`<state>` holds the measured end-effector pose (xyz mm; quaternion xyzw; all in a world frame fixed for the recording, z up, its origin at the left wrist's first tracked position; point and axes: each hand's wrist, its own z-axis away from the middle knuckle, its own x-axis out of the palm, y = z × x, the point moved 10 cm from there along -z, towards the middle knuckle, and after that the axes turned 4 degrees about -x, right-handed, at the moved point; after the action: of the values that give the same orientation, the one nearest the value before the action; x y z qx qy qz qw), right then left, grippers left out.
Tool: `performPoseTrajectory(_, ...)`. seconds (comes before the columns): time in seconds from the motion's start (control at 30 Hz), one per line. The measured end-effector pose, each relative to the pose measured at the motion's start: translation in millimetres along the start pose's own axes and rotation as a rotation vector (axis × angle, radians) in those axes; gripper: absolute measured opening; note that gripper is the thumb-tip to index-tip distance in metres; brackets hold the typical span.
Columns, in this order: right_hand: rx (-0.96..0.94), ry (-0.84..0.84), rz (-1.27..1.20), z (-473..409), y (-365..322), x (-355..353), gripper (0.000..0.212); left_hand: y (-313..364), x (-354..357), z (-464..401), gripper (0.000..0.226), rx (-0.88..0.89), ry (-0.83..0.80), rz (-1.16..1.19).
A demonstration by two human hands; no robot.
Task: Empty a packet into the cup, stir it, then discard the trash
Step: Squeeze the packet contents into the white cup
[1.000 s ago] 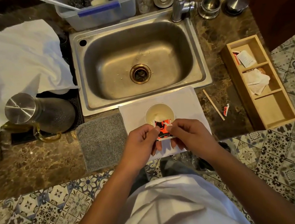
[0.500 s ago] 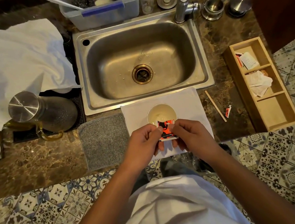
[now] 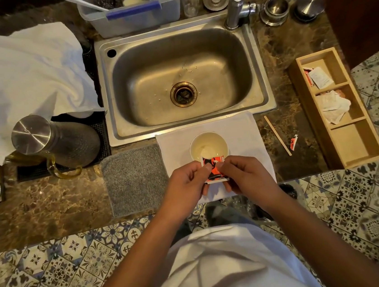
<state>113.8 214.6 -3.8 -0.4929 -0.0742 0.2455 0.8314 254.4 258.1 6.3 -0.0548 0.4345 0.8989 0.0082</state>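
A white paper cup stands on a white napkin in front of the sink, with pale liquid and white powder inside. Just over its near rim I hold a red, black and white packet. My left hand pinches its left top corner and my right hand pinches its right side. The packet's top edge reaches the cup rim. A wooden stir stick lies on the counter right of the napkin, beside a small torn red scrap.
The steel sink lies behind the cup. A wooden three-part box with packets stands at the right. A grey cloth lies left of the napkin, and a steel-lidded jug sits further left. The counter edge runs just under my hands.
Both hands stay on the packet at the cup's near rim. The packet has barely shifted; the view has moved slightly.
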Motion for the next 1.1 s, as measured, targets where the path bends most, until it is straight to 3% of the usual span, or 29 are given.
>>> performPoseTrajectory(0.3, 0.018, -0.018, -0.011, 1.6, 2.6, 1.3, 0.046, -7.6, 4.4, 1.0, 0.041, -0.069, -0.015, 0.111)
performPoseTrajectory(1.1, 0.055, -0.049, -0.052, 0.9, 5.2, 5.5, 0.048, -6.5, 1.0, 1.7, 0.041, -0.075, 0.014, 0.102)
